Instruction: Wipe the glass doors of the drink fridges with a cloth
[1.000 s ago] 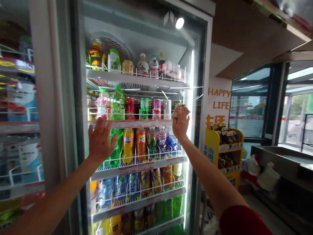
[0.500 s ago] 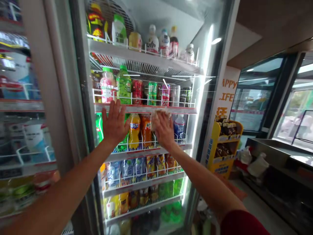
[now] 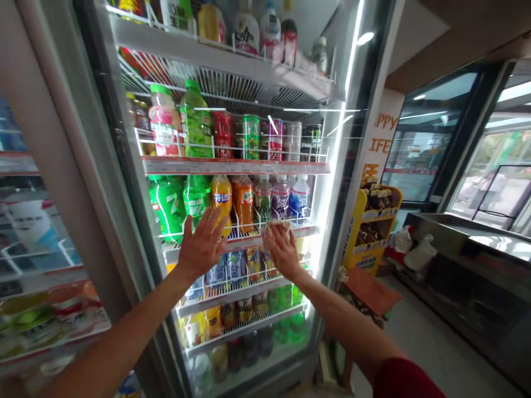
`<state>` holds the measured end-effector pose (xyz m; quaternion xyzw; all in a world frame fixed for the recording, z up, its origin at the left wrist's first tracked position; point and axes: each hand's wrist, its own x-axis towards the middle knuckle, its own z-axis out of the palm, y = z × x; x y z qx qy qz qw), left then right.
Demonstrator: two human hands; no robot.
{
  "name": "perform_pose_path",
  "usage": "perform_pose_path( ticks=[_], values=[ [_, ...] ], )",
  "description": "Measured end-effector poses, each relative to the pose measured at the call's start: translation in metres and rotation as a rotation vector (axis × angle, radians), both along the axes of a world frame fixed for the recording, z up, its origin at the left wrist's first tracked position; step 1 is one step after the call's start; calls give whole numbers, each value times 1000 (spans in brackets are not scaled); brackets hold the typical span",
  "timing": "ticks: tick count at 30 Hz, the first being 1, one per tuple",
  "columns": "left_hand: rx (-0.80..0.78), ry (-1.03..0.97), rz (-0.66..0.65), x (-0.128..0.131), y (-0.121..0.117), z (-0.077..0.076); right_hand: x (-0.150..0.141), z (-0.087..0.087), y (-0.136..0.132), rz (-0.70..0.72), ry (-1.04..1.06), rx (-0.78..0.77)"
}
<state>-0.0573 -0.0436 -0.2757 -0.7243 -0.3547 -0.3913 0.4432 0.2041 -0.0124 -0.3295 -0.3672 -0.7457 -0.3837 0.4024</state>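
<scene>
A glass fridge door point(image 3: 265, 124) stands before me, with shelves of drinks behind it. My left hand point(image 3: 201, 246) lies against the glass with its fingers spread, holding nothing. It is in front of the yellow soda bottle point(image 3: 221, 193) and a green bottle point(image 3: 196, 193). Under my right hand point(image 3: 282, 251) a pale crumpled cloth point(image 3: 271, 225) is pressed to the glass. Part of the cloth shows above the fingers; the palm hides the rest. Both hands are at the height of the shelf edge below the soda bottles.
Another glass-fronted fridge point(image 3: 37, 232) is on the left. To the right stand a yellow snack rack point(image 3: 352, 243), an orange-red flat surface point(image 3: 371, 290) and a dark counter point(image 3: 464, 265) with white plastic bags point(image 3: 418, 251). Windows point(image 3: 427, 132) lie beyond.
My right hand and the cloth have slid down the glass from the soda bottles to the shelf edge below. My left hand is lower too, and the view has tilted and come closer.
</scene>
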Motion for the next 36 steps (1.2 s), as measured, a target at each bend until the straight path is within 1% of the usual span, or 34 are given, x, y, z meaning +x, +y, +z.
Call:
perform_pose_path(
  ticks=[1, 2, 3, 4, 6, 7, 8, 9, 10, 12, 13, 14, 15, 16, 17, 18, 19, 20, 21, 22, 23, 25, 26, 27, 28, 29, 32, 33, 34, 36],
  values=[
    [-12, 1, -7, 3, 2, -7, 5, -15, -3, 20, -65, -12],
    [-19, -9, -8, 5, 3, -13, 12, -21, -2, 26, -82, -11],
    [-20, -23, -5, 6, 5, -17, 21, -18, 2, 11, -37, -1],
    [-19, -34, 0, 7, 7, -20, 32, -8, 9, -23, 66, 19],
    [-17, -45, 8, 6, 10, -22, 53, 20, 26, -112, 356, 81],
    [-15, -49, 11, 6, 10, -22, 61, 28, 33, -150, 480, 105],
    [-13, -53, 12, 6, 11, -21, 66, 28, 36, -175, 551, 115],
    [-11, -56, 15, 5, 11, -21, 68, 18, 35, -183, 563, 112],
    [-10, -58, 18, 5, 10, -21, 68, 1, 29, -176, 521, 92],
    [-5, -56, 28, 6, 10, -21, 62, -45, 13, -142, 344, 27],
    [-3, -52, 33, 7, 9, -20, 59, -64, 4, -110, 231, -1],
    [-4, -49, 41, 8, 9, -20, 56, -75, -1, -86, 180, 1],
    [-7, -45, 49, 8, 9, -19, 54, -75, -4, -63, 144, 3],
    [-10, -43, 57, 9, 8, -18, 52, -65, -2, -46, 143, 13],
    [-14, -40, 65, 9, 8, -17, 50, -48, 2, -37, 181, 33],
    [-23, -37, 73, 9, 7, -17, 46, -27, 8, -36, 237, 42],
    [-35, -31, 78, 8, 5, -18, 40, -7, 14, -48, 341, 72],
    [-49, -23, 82, 6, 3, -20, 32, 8, 19, -49, 407, 95],
    [-68, -14, 86, 4, 0, -23, 23, 14, 21, -30, 388, 81],
    [-86, -4, 92, 0, -3, -28, 13, 12, 19, 8, 317, 66],
    [-101, 7, 102, -6, -7, -35, 2, 2, 15, 67, 192, 44],
    [-115, 15, 129, -18, -16, -50, -16, -26, 1, 194, -100, 2],
    [-118, 8, 144, -25, -20, -57, -23, -37, -5, 246, -214, -14],
    [-117, -9, 156, -31, -24, -63, -30, -42, -10, 283, -296, -35],
    [-120, -30, 164, -37, -28, -68, -35, -40, -13, 298, -331, -67],
    [-128, -53, 168, -42, -30, -72, -41, -31, -14, 289, -314, -102],
    [-143, -89, 162, -50, -34, -75, -58, 7, -10, 189, -75, -180],
    [-147, -87, 159, -52, -34, -75, -64, 14, -10, 167, -28, -185],
    [-149, -81, 157, -53, -34, -74, -71, 16, -10, 172, -35, -174],
    [-148, -58, 141, -55, -34, -70, -82, 11, -14, 243, -190, -126]
  ],
)
